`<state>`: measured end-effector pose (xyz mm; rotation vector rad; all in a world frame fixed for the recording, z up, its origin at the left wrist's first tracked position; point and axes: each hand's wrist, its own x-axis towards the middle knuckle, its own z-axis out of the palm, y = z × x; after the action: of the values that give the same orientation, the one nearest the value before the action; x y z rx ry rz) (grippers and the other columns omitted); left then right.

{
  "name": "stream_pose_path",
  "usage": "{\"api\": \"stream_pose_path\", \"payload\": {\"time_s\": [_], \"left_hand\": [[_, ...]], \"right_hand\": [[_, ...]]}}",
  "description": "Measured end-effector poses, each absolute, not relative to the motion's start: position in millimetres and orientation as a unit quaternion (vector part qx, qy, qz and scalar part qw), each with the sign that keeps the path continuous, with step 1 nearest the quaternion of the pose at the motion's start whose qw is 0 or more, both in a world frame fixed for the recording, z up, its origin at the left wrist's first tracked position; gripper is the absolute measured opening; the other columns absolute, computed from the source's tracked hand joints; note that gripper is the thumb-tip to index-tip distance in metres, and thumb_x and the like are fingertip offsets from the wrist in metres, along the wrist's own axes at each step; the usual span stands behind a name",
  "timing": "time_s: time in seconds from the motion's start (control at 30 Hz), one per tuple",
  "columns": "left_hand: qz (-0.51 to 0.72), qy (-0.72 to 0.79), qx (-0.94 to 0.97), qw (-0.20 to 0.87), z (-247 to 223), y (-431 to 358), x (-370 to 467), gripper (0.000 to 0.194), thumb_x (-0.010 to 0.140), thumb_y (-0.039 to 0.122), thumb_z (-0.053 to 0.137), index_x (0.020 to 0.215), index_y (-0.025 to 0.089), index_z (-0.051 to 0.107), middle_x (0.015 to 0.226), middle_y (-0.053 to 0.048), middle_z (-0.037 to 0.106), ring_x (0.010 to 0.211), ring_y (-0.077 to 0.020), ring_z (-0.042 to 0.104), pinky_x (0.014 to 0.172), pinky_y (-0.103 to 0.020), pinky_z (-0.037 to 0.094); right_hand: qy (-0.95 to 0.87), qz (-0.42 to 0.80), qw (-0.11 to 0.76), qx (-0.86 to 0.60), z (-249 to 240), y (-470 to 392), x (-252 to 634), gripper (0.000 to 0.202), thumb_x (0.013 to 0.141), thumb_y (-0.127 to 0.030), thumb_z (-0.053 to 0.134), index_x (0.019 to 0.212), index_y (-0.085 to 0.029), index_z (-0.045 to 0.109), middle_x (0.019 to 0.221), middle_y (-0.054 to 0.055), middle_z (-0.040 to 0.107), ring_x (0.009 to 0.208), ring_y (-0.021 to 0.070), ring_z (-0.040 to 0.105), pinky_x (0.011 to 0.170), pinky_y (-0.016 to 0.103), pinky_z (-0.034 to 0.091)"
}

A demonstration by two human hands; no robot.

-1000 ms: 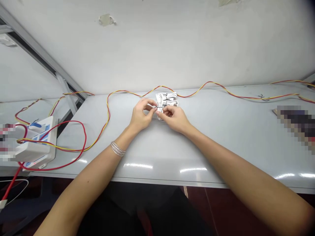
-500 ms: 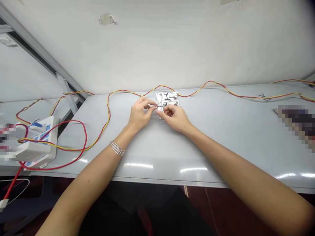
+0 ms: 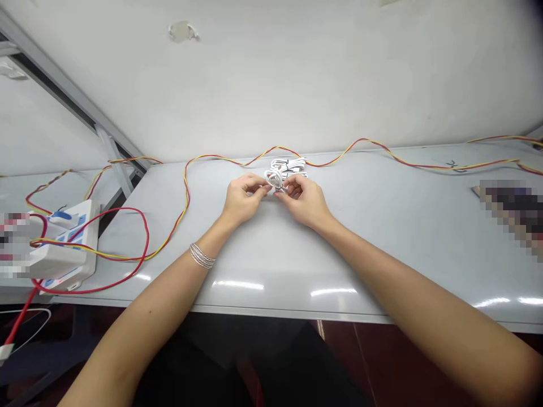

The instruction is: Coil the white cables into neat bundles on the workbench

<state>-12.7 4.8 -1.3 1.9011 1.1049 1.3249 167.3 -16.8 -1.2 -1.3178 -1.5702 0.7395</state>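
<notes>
A coiled white cable (image 3: 274, 177) with a dark tie round it is between my two hands, tilted above the grey table. My left hand (image 3: 245, 198) has thumb and fingertips pinched at the coil's left side. On the coil's lower right, by the tie, my right hand (image 3: 304, 199) is closed with thumb and fingers. More white cable bundles (image 3: 297, 165) with dark ties lie just behind, partly hidden by the coil and my right fingers.
Red and yellow twisted wires (image 3: 186, 195) run along the back of the grey table (image 3: 271, 254), below a pale wall. A white power strip (image 3: 89, 243) with red cord sits at the left. A blurred-out object (image 3: 515, 212) lies at the right.
The held coil has turned and tilted, its loop now leaning to the left and its tied part lower right. Both hands have stayed nearly in place.
</notes>
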Motion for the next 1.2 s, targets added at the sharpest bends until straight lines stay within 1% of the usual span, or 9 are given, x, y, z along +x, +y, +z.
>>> {"api": "stream_pose_path", "payload": {"time_s": [0.17,0.27,0.33,0.53,0.73,0.8,0.93,1.1,1.2], "left_hand": [[0.473,0.394,0.730,0.295,3,-1,-10,0.011,0.082,0.029,0.075,0.079,0.020,0.079,0.085,-0.007,0.075,0.074,-0.0154,0.066,0.067,-0.028,0.053],[0.463,0.395,0.736,0.296,5,-4,-10,0.010,0.082,0.027,0.075,0.078,0.019,0.079,0.084,-0.006,0.075,0.072,-0.0148,0.065,0.066,-0.028,0.053],[0.458,0.396,0.740,0.293,6,-4,-11,0.011,0.082,0.028,0.075,0.077,0.018,0.078,0.084,-0.006,0.074,0.072,-0.0147,0.065,0.065,-0.027,0.052],[0.451,0.396,0.748,0.284,4,-2,-13,0.012,0.082,0.028,0.073,0.075,0.019,0.077,0.081,-0.006,0.074,0.069,-0.0143,0.063,0.063,-0.027,0.051],[0.456,0.408,0.749,0.252,4,-1,-14,0.014,0.082,0.031,0.073,0.075,0.019,0.076,0.080,-0.006,0.073,0.066,-0.0139,0.062,0.061,-0.028,0.051],[0.467,0.412,0.744,0.242,4,-1,-14,0.014,0.082,0.031,0.074,0.075,0.019,0.077,0.080,-0.006,0.073,0.066,-0.0141,0.062,0.062,-0.028,0.051],[0.481,0.428,0.731,0.226,5,-2,-13,0.012,0.081,0.028,0.073,0.074,0.020,0.077,0.080,-0.005,0.074,0.068,-0.0144,0.062,0.062,-0.028,0.051],[0.505,0.442,0.715,0.195,7,-1,-14,0.010,0.078,0.023,0.071,0.071,0.020,0.077,0.074,-0.004,0.072,0.065,-0.0135,0.059,0.061,-0.027,0.050],[0.508,0.448,0.711,0.191,6,0,-14,0.010,0.077,0.023,0.070,0.069,0.020,0.076,0.073,-0.003,0.071,0.064,-0.0134,0.058,0.060,-0.028,0.050]], "right_hand": [[-0.624,0.299,0.462,-0.554,3,-19,168,0.028,0.069,-0.024,0.073,0.093,-0.021,0.061,0.085,0.001,0.064,0.076,0.0171,0.060,0.074,0.032,0.048],[-0.599,0.325,0.464,-0.566,5,-20,169,0.039,0.069,-0.023,0.072,0.105,-0.021,0.056,0.086,0.000,0.067,0.070,0.0162,0.062,0.071,0.032,0.048],[-0.578,0.347,0.476,-0.565,3,-18,169,0.040,0.069,-0.024,0.071,0.105,-0.021,0.054,0.086,0.000,0.069,0.067,0.0160,0.063,0.070,0.032,0.049],[-0.557,0.396,0.517,-0.515,-9,-8,168,0.021,0.078,-0.037,0.069,0.086,-0.020,0.061,0.083,0.004,0.070,0.068,0.0169,0.064,0.066,0.032,0.052],[-0.560,0.402,0.523,-0.501,-1,-13,168,0.041,0.078,-0.059,0.072,0.081,-0.018,0.065,0.080,0.004,0.069,0.065,0.0139,0.058,0.064,0.029,0.048],[-0.560,0.404,0.521,-0.502,3,-16,168,0.047,0.077,-0.063,0.073,0.080,-0.018,0.066,0.074,0.002,0.065,0.062,0.0122,0.053,0.060,0.028,0.044],[-0.563,0.423,0.488,-0.515,9,-21,167,0.049,0.072,-0.065,0.078,0.073,-0.019,0.060,0.059,-0.003,0.051,0.055,0.0101,0.043,0.054,0.026,0.037],[-0.571,0.441,0.480,-0.499,9,-24,166,0.057,0.065,-0.064,0.084,0.066,-0.022,0.046,0.063,0.000,0.057,0.061,0.0130,0.051,0.058,0.027,0.042],[-0.590,0.447,0.485,-0.465,6,-24,167,0.057,0.063,-0.058,0.086,0.063,-0.022,0.042,0.068,0.000,0.058,0.068,0.0146,0.055,0.064,0.029,0.047]]}}
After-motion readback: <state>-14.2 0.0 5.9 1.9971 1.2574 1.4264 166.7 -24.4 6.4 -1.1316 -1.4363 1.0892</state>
